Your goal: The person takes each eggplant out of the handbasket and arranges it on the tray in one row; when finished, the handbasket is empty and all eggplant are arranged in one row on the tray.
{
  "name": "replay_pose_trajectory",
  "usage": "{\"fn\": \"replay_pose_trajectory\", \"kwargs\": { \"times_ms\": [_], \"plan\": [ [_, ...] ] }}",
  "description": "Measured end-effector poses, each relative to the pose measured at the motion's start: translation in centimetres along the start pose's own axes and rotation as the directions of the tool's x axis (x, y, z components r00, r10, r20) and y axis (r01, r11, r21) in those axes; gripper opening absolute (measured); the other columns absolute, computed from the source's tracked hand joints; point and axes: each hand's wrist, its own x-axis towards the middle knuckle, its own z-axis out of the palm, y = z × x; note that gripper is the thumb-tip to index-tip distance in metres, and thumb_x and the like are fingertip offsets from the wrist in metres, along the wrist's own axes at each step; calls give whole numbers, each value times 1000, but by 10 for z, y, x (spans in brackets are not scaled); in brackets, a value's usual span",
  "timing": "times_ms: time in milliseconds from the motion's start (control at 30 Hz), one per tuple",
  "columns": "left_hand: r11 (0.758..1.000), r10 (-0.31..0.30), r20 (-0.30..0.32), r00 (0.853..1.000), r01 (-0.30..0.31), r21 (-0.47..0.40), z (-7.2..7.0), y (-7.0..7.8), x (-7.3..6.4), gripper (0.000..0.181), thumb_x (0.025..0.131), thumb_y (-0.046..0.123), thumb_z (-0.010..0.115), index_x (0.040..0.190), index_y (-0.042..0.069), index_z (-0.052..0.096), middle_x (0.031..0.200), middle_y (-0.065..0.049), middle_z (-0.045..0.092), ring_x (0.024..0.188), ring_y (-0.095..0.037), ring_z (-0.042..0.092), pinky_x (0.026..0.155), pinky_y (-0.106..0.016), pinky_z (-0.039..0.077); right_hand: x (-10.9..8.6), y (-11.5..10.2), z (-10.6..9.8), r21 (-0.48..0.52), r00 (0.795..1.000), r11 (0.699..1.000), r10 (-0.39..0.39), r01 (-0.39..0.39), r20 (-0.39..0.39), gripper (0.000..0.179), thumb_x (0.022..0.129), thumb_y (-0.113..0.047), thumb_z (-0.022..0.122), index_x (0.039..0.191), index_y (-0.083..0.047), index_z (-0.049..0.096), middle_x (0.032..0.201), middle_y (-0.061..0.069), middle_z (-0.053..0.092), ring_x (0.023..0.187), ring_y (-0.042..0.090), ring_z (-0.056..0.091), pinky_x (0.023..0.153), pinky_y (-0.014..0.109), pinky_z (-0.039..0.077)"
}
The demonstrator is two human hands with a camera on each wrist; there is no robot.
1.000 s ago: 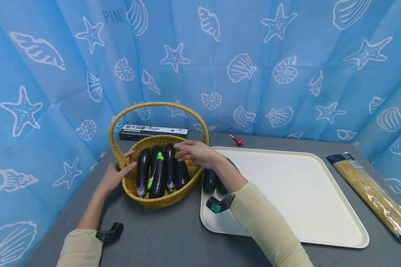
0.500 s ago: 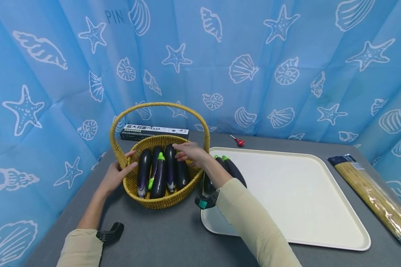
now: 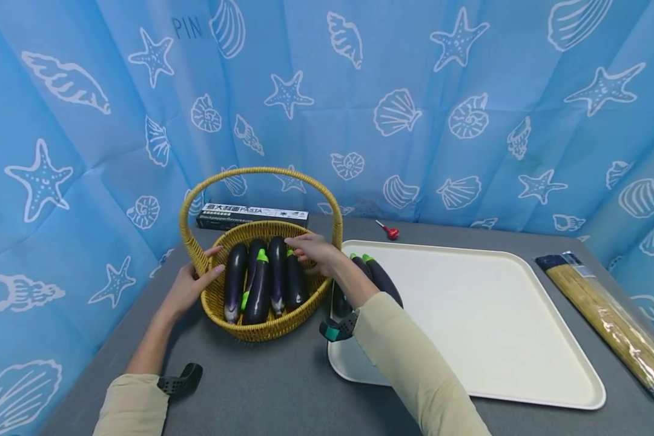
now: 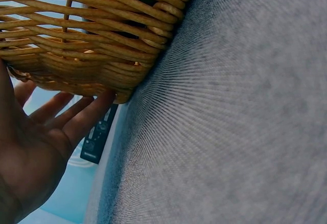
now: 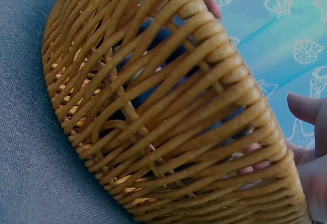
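Note:
A yellow wicker basket (image 3: 267, 330) with a tall arched handle holds several dark purple eggplants (image 3: 258, 290), laid roughly side by side. At its left side my left hand (image 3: 186, 289) grips the rim near the handle's base, thumb over the inside. In the left wrist view, the left fingers (image 4: 84, 117) lie along the outside of the woven wall. My right hand (image 3: 317, 251) reaches over the right rim, under the handle, its fingers beside the top of the rightmost eggplant (image 3: 296, 284). Through the weave, the right wrist view shows fingertips inside and the thumb (image 5: 305, 107) raised above the rim.
Right of the basket lies a white tray (image 3: 469, 327), with eggplants (image 3: 383, 280) at its left end partly hidden by my right forearm. A pasta box (image 3: 251, 217) stands behind the basket. A red lollipop (image 3: 392, 233) and a packet of noodles (image 3: 605, 318) lie on the grey table.
My right forearm has shifted left, uncovering more of the eggplants on the tray. My right hand has shifted slightly, and the rightmost eggplant's green cap now shows. The left hand stays in place.

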Motion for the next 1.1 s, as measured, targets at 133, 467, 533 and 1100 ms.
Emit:
{"fn": "replay_pose_trajectory", "kwargs": {
  "times_ms": [133, 467, 533, 1100],
  "plan": [
    [1000, -3, -1, 1000, 3, 0, 0, 0, 0, 59, 99, 30, 53, 150, 12, 31, 133, -30, 45, 105, -37, 56, 77, -27, 49, 1, 0, 2, 5, 1000, 1000, 9, -9, 13, 42, 94, -36, 61, 128, -12, 55, 114, 13, 53, 84, 20, 47, 83, 46, 47],
    [1000, 3, -7, 1000, -3, -1, 0, 1, 0, 59, 99, 29, 54, 150, 11, 31, 135, -30, 44, 107, -39, 55, 80, -34, 49, 5, 0, 2, 82, 991, 988, 131, -133, 28, 59, 95, -34, 60, 142, -7, 38, 121, 22, 46, 100, 30, 53, 85, 49, 49],
    [1000, 3, -6, 1000, -3, -4, 0, 1, 0, 59, 99, 29, 54, 150, 11, 31, 136, -29, 43, 109, -38, 54, 82, -37, 48, 6, 0, 2, 109, 986, 980, 167, -169, 31, 60, 95, -34, 60, 143, -7, 37, 120, 24, 45, 106, 35, 53, 85, 49, 49],
    [1000, 7, -5, 1000, -7, -11, 0, 2, 1, 59, 99, 30, 53, 150, 9, 32, 136, -29, 43, 109, -38, 54, 84, -40, 48, 5, 0, 5, 70, 980, 980, 180, -186, 88, 46, 95, -25, 62, 131, -1, 47, 105, 17, 54, 97, 30, 59, 87, 45, 49]
  ]
}}
